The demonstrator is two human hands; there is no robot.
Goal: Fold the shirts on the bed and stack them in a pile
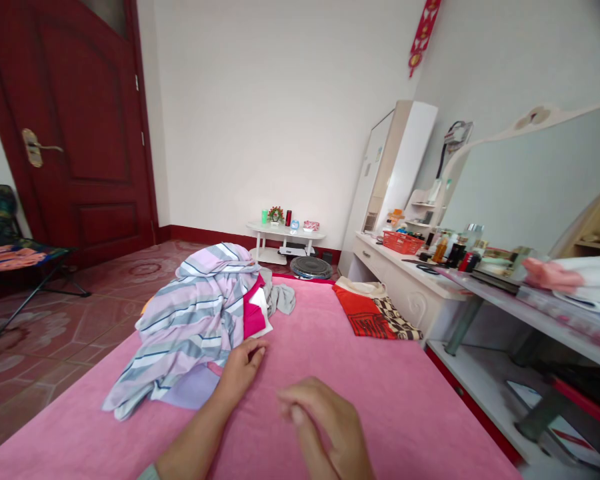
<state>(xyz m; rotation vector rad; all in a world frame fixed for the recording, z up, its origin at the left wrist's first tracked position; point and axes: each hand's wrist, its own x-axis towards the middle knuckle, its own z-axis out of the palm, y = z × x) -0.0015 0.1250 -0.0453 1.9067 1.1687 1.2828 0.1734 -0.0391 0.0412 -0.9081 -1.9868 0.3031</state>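
Observation:
My left hand (243,368) is just above the pink bed cover (380,400), at the right edge of a clothes pile. Its fingers are curled in, and nothing shows in them. To its right, closer to me, is my right hand (333,420), also curled, with fingertips blurred by motion and no object visible in it. The pile has a striped grey, white and lilac cloth (195,307) on top. A magenta piece (253,313), a grey garment (282,298) and a lilac cloth (193,387) stick out from it.
Folded red and patterned clothing (370,313) lies at the bed's far right. A white dressing table (363,252) carrying a red basket (403,242), bottles and a mirror stands beside it. A low white table (285,231) is by the wall; a folding chair (25,250) is left.

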